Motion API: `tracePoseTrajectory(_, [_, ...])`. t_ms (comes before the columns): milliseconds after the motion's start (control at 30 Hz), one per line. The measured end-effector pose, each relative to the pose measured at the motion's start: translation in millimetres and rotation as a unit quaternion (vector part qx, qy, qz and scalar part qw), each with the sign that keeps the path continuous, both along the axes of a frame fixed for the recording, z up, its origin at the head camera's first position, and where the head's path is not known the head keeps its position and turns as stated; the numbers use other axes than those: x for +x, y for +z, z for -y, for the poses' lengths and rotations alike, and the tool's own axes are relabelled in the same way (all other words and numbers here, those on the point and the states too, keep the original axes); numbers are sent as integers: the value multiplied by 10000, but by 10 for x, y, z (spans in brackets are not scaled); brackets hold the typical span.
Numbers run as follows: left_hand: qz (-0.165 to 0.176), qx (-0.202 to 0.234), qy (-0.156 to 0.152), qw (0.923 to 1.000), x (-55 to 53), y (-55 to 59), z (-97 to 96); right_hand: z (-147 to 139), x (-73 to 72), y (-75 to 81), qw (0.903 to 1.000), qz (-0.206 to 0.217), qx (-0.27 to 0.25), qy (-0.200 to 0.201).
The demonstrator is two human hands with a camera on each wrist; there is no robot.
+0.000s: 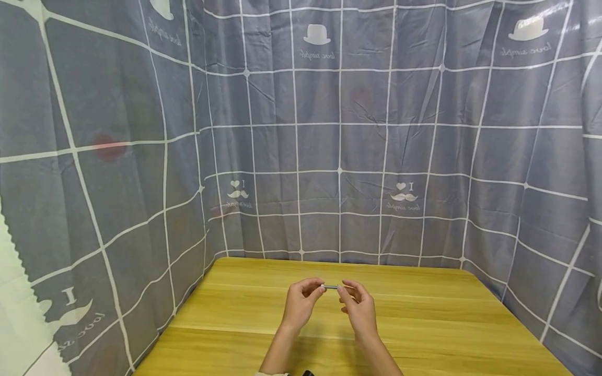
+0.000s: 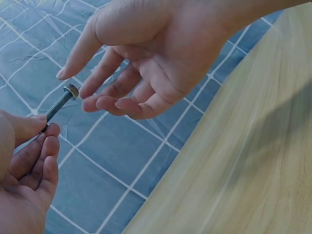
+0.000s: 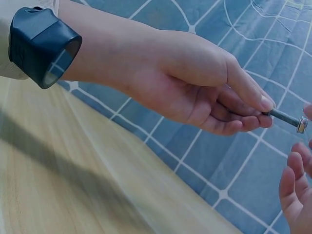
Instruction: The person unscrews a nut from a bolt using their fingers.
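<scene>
My left hand (image 1: 298, 305) pinches a silver bolt (image 1: 331, 286) between thumb and fingertips over the table. In the left wrist view the bolt (image 2: 59, 104) slants up and right, its threaded shank bare and its wide, flanged head outermost. The fingertips cover the far end of the shank. My right hand (image 1: 361, 309) is close by the head end, with thumb and fingers spread apart and loosely bent around no object. Seen from the right wrist, the bolt (image 3: 287, 118) points at the fingers of the right hand (image 3: 298, 190), partly cut off by the frame edge.
A wooden table (image 1: 235, 313) with yellowish grain lies beneath both hands. Grey curtains (image 1: 320, 146) with white grid lines surround it at the back and sides. A black band (image 3: 44, 46) circles the left wrist below a light sleeve (image 3: 31, 9).
</scene>
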State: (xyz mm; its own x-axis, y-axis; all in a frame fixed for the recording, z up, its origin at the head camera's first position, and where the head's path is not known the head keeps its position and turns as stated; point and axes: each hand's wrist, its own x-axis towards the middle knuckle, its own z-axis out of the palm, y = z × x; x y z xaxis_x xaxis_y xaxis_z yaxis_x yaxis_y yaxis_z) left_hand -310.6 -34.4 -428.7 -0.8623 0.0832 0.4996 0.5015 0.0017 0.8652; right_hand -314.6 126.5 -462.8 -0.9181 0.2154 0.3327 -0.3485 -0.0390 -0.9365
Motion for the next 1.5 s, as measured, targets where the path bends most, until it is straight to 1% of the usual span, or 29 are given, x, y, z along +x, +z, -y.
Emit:
tracePoseTrajectory(400, [14, -24, 2, 10000, 21, -1, 6, -4, -8, -9, 9999, 114, 70, -35])
tracePoseTrajectory(500, [1, -6, 2, 10000, 20, 3, 7, -2, -5, -2, 9999, 82, 83, -38])
tracePoseTrajectory(633, [-12, 1, 13, 10000, 20, 2, 9, -5, 2, 0, 9999, -2, 107, 41])
tracePoseTrajectory(833, [19, -9, -69, 10000, 23, 17, 12, -1, 3, 1, 9999, 65, 54, 81])
tracePoseTrajectory(933, [19, -23, -71, 10000, 26, 22, 13, -4, 4, -7, 9999, 19, 46, 100])
tracePoseTrajectory(1100, [17, 12, -33, 10000, 21, 22, 13, -6, 11, -6, 9995, -61, -44, 300])
tracePoseTrajectory(1133, [22, 19, -22, 10000, 14, 17, 10, -5, 12, -2, 9995, -52, -86, 312])
tracePoseTrajectory(1233, [41, 103, -43, 9999, -121, -112, 0, 8, 8, 11, 9996, 77, -182, 216])
tracePoseTrajectory(1367, [50, 68, -11, 10000, -290, -274, -18, 13, 4, 24, 9994, 179, -284, 80])
tracePoseTrajectory(1433, [74, 11, 42, 10000, -288, -269, -22, 6, 6, 23, 9995, 143, -273, 86])
tracePoseTrajectory(1500, [83, -9, 61, 9999, -262, -245, -24, 1, 8, 17, 9996, 104, -233, 113])
